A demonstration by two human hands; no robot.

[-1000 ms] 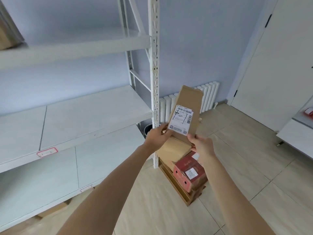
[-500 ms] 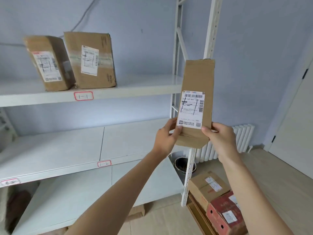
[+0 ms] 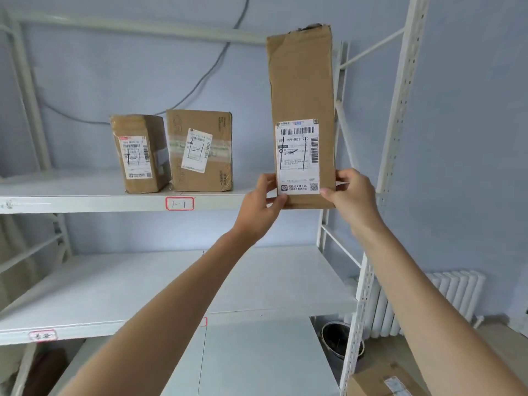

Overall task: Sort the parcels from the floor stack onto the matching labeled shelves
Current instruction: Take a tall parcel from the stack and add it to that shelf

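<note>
A white shelving unit (image 3: 85, 200) holds two taped parcels (image 3: 200, 151) on its "1-1" shelf, left of the hands. One tall parcel (image 3: 303, 90) stands upright, its bottom corners pinched between left hand (image 3: 261, 208) and right hand (image 3: 353, 195).

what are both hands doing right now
Left hand: holding the tall parcel by its bottom left corner.
Right hand: holding the same parcel by its bottom right corner.

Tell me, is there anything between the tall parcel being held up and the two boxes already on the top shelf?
Nothing: the head view shows bare shelf between the tall parcel and the nearer box.
</note>
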